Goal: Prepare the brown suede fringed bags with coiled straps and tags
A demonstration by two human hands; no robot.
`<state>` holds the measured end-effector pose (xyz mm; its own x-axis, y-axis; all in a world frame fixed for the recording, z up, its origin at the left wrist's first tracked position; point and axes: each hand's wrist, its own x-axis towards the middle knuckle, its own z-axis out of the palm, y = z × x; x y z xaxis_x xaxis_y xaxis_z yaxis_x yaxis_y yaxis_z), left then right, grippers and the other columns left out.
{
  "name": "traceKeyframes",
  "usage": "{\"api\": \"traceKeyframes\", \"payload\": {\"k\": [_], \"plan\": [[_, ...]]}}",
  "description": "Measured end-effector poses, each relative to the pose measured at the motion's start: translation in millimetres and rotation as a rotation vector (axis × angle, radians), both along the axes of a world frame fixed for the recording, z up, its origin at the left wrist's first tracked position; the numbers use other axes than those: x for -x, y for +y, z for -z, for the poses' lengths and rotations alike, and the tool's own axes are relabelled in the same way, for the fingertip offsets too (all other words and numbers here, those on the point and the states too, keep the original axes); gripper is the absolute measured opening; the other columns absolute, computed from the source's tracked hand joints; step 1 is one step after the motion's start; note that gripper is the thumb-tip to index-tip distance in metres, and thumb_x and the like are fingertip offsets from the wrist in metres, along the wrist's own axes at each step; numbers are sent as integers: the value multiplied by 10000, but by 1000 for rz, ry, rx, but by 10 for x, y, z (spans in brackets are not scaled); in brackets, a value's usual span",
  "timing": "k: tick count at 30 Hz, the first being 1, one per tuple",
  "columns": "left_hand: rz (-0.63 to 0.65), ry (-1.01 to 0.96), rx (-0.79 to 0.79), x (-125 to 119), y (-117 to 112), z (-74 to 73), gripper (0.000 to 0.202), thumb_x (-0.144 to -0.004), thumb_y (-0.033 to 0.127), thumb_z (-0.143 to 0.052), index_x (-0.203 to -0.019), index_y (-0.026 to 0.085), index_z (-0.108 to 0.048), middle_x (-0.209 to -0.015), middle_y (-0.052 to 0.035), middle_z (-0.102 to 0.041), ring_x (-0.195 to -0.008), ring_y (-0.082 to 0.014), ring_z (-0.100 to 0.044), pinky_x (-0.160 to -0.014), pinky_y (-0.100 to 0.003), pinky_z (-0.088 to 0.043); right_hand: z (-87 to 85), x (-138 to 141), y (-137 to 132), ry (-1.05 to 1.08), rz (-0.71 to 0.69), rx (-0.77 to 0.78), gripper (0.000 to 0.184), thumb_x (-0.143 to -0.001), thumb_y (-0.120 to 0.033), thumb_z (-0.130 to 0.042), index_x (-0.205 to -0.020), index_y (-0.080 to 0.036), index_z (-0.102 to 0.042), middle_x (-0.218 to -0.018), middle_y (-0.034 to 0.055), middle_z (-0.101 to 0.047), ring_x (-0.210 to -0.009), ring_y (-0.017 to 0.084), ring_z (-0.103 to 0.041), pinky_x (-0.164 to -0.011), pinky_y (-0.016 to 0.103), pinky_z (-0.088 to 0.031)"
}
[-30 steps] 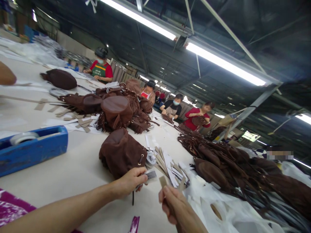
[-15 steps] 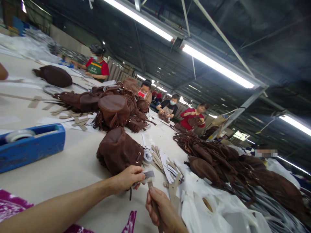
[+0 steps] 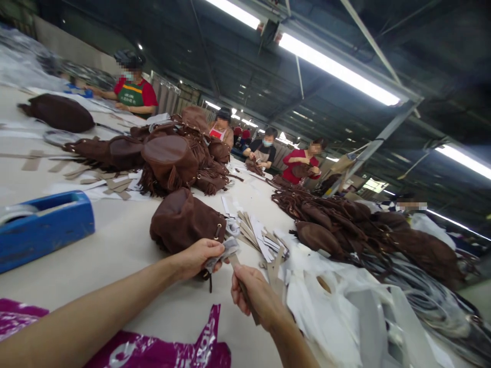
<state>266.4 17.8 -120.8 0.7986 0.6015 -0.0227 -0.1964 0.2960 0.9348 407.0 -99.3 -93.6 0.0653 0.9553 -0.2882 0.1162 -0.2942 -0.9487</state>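
Observation:
My left hand (image 3: 199, 256) is closed on a piece wrapped in clear plastic film (image 3: 230, 247), greyish and crumpled, pinched between thumb and fingers. Beside it my right hand (image 3: 256, 290) grips a flat grey-brown strip (image 3: 250, 305). The strip's upper end meets or nearly touches the wrapped piece; I cannot tell which. Just behind my left hand sits a dark brown drawstring bag (image 3: 182, 220) with metal eyelets, a cord hanging below it. A small roll of whitish material (image 3: 232, 226) lies against the bag's right side.
Loose grey-brown and white strips (image 3: 261, 237) lie beyond my right hand. A blue tape dispenser (image 3: 46, 230) stands at left. Brown bags are heaped behind (image 3: 169, 158) and at right (image 3: 345, 230). White plastic (image 3: 326, 312) and a purple printed bag (image 3: 164, 352) lie near. Several co-workers stand farther off.
My view has shifted, so the table and bags appear higher and farther left. More of the purple bag shows. Both hands keep their holds, and the film-wrapped piece has tilted slightly.

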Motion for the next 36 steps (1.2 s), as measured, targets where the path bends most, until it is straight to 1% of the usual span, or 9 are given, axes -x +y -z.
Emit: {"api": "traceKeyframes", "payload": {"k": [5, 11, 15, 19, 24, 27, 31, 34, 36], "plan": [[60, -21, 51, 22, 42, 3, 476, -681, 551, -735, -733, 89, -635, -528, -15, -550, -428, -76, -429, -421, -215, -225, -81, 34, 29, -112, 23, 5, 405, -821, -554, -434, -640, -195, -489, -439, -54, -528, -296, 47, -389, -304, 156, -246], [99, -49, 88, 30, 84, 13, 447, -649, 493, -794, -720, 92, -610, -547, -17, -558, -465, -81, -464, -443, -206, -276, -151, 54, 144, -82, 21, 30, 323, -848, -395, -451, -609, -188, -518, -422, -49, -536, -289, 54, -394, -301, 161, -249], [116, -27, 95, 21, 91, 12, 447, -651, 491, -793, -733, 97, -599, -562, -7, -554, -483, -77, -473, -462, -199, -293, -141, 37, 239, -65, 40, 76, 310, -838, -363, -458, -584, -190, -502, -399, -55, -508, -275, 51, -363, -301, 165, -227], [60, -3, 70, 3, 56, 23, 446, -632, 502, -785, -667, 119, -559, -545, 5, -541, -456, -72, -451, -447, -209, -267, -132, 36, 285, -71, 24, 89, 288, -822, -398, -500, -630, -184, -517, -434, -52, -516, -304, 55, -392, -312, 163, -249], [-70, 12, -2, -11, -33, 13, 452, -643, 553, -731, -684, 126, -586, -498, 21, -526, -421, -71, -404, -436, -222, -229, -84, 11, 94, -154, 90, 16, 410, -753, -589, -581, -752, -181, -540, -631, -13, -605, -506, 106, -589, -440, 201, -452], [-59, 46, -52, -6, -92, -18, 465, -633, 561, -723, -697, 110, -629, -497, 15, -533, -422, -73, -390, -441, -231, -226, 19, -53, -6, -240, 171, -57, 494, -684, -673, -610, -672, -187, -524, -568, -26, -564, -424, 83, -505, -365, 182, -358], [-24, 56, -45, -5, -152, -49, 463, -580, 544, -758, -687, 110, -639, -503, 17, -531, -428, -79, -400, -443, -237, -235, 115, -60, 69, -233, 188, -139, 499, -710, -674, -598, -699, -176, -560, -472, -68, -468, -355, 42, -342, -336, 170, -209], [-44, 10, 2, -11, -160, -49, 461, -573, 539, -759, -690, 114, -626, -559, 9, -555, -446, -76, -416, -444, -235, -247, 105, -10, 157, -224, 199, -153, 508, -716, -667, -608, -723, -159, -585, -476, -53, -498, -337, 39, -345, -331, 177, -199], [-75, -13, 26, -15, -147, -39, 457, -562, 538, -759, -671, 123, -603, -562, 14, -547, -449, -77, -426, -439, -233, -247, 95, 3, 150, -179, 190, -159, 485, -715, -634, -650, -768, -155, -598, -548, -22, -565, -392, 68, -464, -350, 178, -299]]}}
